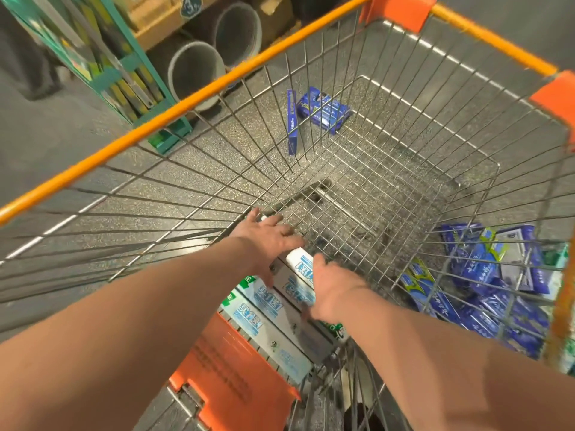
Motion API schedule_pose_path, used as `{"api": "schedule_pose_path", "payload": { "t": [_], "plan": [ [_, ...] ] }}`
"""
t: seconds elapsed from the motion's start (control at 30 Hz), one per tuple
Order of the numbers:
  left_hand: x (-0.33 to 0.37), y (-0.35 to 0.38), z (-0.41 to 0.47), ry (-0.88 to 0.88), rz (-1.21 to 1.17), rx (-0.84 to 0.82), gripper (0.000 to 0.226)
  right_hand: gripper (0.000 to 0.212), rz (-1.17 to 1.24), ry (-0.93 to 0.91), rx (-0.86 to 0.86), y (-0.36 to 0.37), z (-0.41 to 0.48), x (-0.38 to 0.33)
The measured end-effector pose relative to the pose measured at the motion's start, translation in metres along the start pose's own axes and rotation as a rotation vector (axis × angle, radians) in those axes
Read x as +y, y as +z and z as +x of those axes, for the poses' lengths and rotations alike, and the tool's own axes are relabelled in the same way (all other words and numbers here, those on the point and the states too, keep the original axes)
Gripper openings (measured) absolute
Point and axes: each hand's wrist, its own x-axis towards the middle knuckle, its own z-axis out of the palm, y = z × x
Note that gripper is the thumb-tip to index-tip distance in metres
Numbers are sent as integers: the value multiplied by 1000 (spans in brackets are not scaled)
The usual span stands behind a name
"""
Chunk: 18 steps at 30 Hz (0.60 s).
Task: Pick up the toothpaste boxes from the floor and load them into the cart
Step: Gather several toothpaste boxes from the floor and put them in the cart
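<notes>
Left hand (267, 241) flat, fingers spread, right hand (329, 284) (grip unclear) on white-and-blue cardboard toothpaste boxes (297, 269) at the orange-rimmed wire cart's (186, 98) near end — settling this load; next — fetch blue toothpaste boxes (485, 275) off the grey floor (46, 144).

The wire cart (186, 98) has an orange rim. White-and-blue toothpaste boxes (267, 306) lie side by side at lower centre. Blue boxes (323, 110) show through the mesh at upper centre, and a blue pile (485, 275) at lower right.

A dark tag (190, 5) reads "3"; print on the toothpaste boxes (267, 301) is blurred.
</notes>
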Motion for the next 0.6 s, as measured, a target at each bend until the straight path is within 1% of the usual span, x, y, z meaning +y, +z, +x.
{"api": "schedule_pose_path", "payload": {
  "t": [0.1,0.17,0.33,0.47,0.53,0.6],
  "plan": [
    [-1,0,0,-19,-13,0,119,88,-35,-42,20,1,3,2],
    [-5,2,-1,-27,-29,14,115,89,-47,-61,47,2,5,2],
    [-12,6,-5,-57,-67,11,114,100,-52,-58,50,4,9,-4],
    [-3,3,-7,-56,-57,14,122,100,-65,-19,46,1,4,-3],
    [1,-1,-11,-57,-50,53,123,98,-99,-16,81,-7,-2,-3],
    [6,-12,-24,-64,-71,102,119,92,-93,-30,136,-21,-13,-5]
  ]
}}
